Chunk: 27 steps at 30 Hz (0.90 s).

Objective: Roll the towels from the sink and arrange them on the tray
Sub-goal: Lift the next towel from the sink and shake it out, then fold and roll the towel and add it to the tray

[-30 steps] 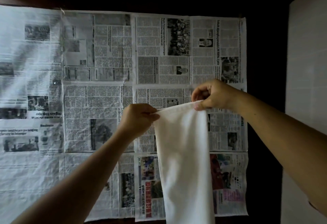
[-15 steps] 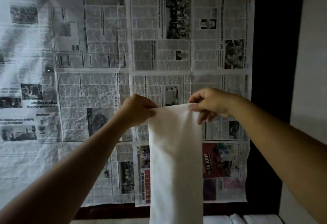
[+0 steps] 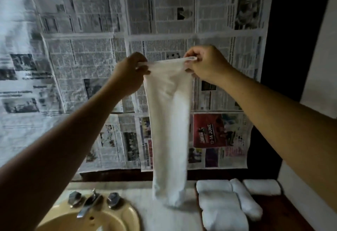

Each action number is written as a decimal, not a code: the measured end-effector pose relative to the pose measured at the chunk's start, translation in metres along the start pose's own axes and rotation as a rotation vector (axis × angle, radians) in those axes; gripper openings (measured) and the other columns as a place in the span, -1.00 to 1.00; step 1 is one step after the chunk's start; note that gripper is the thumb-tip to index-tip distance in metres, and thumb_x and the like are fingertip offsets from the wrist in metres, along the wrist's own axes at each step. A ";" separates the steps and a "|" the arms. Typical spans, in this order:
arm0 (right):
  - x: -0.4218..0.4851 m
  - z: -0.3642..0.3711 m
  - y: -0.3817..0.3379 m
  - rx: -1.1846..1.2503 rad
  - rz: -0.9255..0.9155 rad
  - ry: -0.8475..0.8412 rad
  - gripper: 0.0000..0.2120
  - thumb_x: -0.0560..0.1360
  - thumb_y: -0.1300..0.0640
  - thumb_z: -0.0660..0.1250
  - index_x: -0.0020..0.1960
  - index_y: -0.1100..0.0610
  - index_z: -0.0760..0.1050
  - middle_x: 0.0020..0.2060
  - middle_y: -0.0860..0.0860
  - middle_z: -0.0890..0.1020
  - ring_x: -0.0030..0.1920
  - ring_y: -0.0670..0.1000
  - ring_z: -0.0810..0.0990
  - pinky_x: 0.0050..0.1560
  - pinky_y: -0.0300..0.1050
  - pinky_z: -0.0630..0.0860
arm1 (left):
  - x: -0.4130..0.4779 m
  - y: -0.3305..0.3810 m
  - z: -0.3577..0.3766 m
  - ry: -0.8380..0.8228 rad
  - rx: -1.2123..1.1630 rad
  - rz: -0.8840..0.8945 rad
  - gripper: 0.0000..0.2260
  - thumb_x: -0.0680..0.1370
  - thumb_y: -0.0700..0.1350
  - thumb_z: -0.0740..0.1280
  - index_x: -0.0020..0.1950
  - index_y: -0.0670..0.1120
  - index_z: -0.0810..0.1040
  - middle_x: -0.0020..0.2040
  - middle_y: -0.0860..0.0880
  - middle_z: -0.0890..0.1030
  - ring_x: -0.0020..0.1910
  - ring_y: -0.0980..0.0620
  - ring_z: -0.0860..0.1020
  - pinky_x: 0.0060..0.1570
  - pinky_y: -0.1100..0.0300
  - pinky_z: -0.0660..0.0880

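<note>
Left hand (image 3: 130, 72) and right hand (image 3: 206, 64) each pinch a top corner of the white towel (image 3: 168, 130), which hangs straight below their grip.

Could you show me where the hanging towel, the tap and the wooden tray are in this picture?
hanging towel (image 3: 168, 130), head view, middle of the hanging cloth.
tap (image 3: 87, 208), head view, on its metal spout.
wooden tray (image 3: 286, 214), head view, bare dark wood towards its right side.
</note>
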State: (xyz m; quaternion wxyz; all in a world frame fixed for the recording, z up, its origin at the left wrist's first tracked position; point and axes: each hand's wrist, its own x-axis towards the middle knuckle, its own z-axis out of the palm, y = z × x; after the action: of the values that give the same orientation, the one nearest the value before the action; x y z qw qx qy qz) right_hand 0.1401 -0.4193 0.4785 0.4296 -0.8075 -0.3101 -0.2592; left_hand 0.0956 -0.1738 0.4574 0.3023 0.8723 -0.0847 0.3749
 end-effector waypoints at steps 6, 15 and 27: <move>-0.111 0.022 0.053 0.050 0.009 -0.200 -0.92 0.53 0.23 0.43 -0.07 0.06 0.63 -0.23 -0.06 0.67 -0.26 -0.17 0.64 -0.24 -0.27 0.55 | -0.115 -0.021 0.033 -0.160 0.088 0.039 -0.90 0.64 -0.14 0.33 0.13 0.01 0.54 -0.13 0.12 0.60 -0.37 0.38 0.52 -0.48 0.46 0.37; -0.460 0.144 0.136 0.046 0.560 -0.468 -0.67 0.49 0.26 0.41 -0.06 -0.21 0.67 -0.19 -0.30 0.68 -0.12 -0.35 0.62 -0.05 -0.32 0.53 | -0.446 -0.107 0.132 -0.719 -0.115 -0.338 -0.97 0.57 -0.01 0.36 -0.05 0.10 0.59 -0.25 0.14 0.65 -0.26 0.23 0.59 -0.24 0.27 0.51; -0.687 0.186 0.126 -0.128 0.652 -0.519 -0.82 0.43 0.22 0.45 -0.05 -0.02 0.69 -0.06 -0.39 0.53 -0.03 -0.37 0.55 0.05 -0.45 0.46 | -0.642 -0.120 0.142 -0.882 -0.289 -0.489 -0.73 0.42 0.09 0.32 -0.04 0.04 0.74 -0.09 0.11 0.65 -0.12 0.22 0.62 -0.09 0.25 0.56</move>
State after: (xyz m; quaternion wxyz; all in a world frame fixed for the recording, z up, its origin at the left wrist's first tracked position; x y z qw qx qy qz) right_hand -0.2030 -0.5070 -0.1516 0.3459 -0.9269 -0.1194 0.0837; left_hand -0.2259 -0.2122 -0.1270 0.4337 0.8910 -0.0487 -0.1251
